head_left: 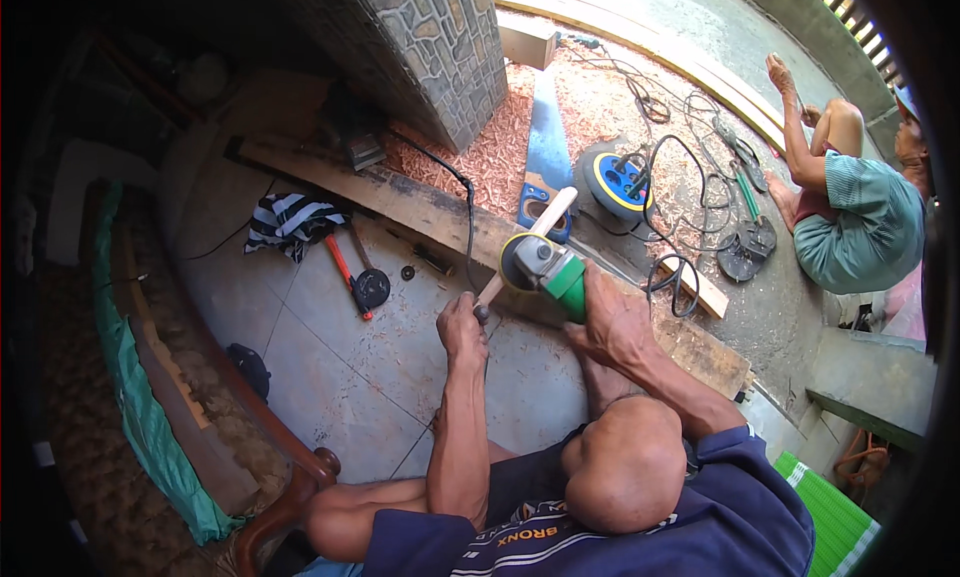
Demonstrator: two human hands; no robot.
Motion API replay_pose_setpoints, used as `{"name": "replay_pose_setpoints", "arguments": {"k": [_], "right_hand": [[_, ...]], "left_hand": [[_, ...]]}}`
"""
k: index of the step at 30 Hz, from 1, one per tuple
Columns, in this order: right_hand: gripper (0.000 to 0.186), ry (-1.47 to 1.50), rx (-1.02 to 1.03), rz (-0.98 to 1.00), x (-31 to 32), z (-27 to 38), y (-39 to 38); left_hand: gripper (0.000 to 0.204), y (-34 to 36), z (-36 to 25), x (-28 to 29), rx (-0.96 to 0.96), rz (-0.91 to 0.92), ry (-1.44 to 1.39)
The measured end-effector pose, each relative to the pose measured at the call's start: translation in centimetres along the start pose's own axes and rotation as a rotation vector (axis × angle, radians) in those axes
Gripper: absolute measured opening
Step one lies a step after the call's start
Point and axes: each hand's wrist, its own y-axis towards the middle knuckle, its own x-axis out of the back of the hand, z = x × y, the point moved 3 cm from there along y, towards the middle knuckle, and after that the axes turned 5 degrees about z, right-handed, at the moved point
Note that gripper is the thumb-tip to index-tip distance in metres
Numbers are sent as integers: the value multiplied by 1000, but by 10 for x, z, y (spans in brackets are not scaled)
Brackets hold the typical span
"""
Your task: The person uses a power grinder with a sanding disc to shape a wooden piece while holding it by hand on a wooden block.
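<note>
My left hand [462, 327] is closed around the lower end of a narrow pale wooden piece [550, 209], which slants up to the right over a plank. My right hand [610, 317] grips the green body of an angle grinder [560, 285], whose yellow-rimmed disc [520, 257] lies against or very close to that piece; contact is unclear. Behind them a hand saw [549, 147] with a blue handle lies flat. The long, worn plank [380, 197] runs beneath the work, with a black cable [468, 217] hanging across it.
A person in teal [850, 217] sits at right. Around me are a stone-faced pillar [440, 67], wood shavings [500, 122], a cable reel [615, 187], looping cords, a red-handled hammer-like tool [340, 262], a striped cloth [285, 222] and a curved wooden frame [270, 427].
</note>
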Motion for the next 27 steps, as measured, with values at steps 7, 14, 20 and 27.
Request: {"name": "replay_pose_setpoints", "arguments": {"k": [7, 14, 20, 27], "right_hand": [[93, -67, 3, 50, 8, 14, 0], [94, -73, 30, 32, 10, 13, 1], [91, -59, 4, 47, 17, -5, 7], [73, -96, -289, 15, 55, -51, 46]], "left_hand": [[21, -1, -6, 2, -100, 19, 91], [20, 8, 1, 7, -234, 22, 134], [25, -3, -2, 16, -180, -3, 151], [23, 0, -9, 23, -172, 27, 110]]}}
